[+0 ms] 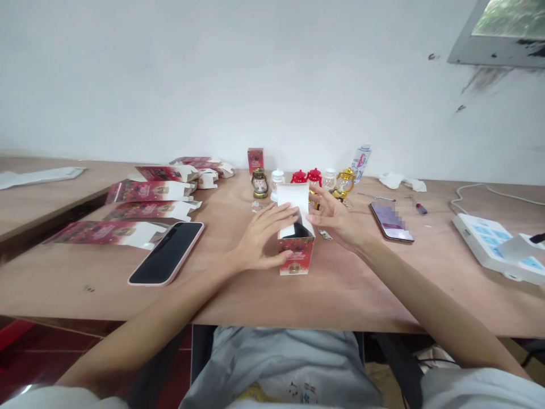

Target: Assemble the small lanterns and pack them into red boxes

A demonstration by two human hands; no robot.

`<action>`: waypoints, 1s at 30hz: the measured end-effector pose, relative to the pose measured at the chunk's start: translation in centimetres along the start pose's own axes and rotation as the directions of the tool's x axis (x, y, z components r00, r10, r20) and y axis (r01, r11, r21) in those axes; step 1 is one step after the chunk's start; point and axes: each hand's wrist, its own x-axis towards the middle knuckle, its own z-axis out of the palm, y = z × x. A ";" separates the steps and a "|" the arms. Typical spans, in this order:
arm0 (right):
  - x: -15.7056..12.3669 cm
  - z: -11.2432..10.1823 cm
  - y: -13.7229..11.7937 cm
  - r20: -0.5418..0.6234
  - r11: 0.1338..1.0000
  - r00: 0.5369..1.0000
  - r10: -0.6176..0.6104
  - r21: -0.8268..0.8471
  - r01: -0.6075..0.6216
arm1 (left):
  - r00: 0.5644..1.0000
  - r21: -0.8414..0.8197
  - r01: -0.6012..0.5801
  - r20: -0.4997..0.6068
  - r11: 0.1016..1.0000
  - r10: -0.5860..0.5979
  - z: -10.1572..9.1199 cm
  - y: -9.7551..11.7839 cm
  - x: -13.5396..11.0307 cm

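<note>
A small red printed box stands upright in the middle of the wooden table, its white top flap raised. My left hand wraps around the box's left side, thumb at the front. On the other side, my right hand touches the flap's edge with its fingertips, fingers partly spread. Behind the box stands a row of little lanterns: a bronze one, a white one, two red ones and a gold one. A closed red box stands at the back.
Several flat unfolded red boxes lie at the left. A black phone in a pink case lies left of the box, another phone at the right. A water bottle, crumpled tissue, a white device with cable are farther right.
</note>
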 end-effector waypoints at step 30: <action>-1.8 0.4 -0.5 0.290 0.750 0.919 -0.267 -0.536 0.387 | 0.930 -0.176 0.186 -0.287 0.967 -0.231 2.3 0.5 -1.2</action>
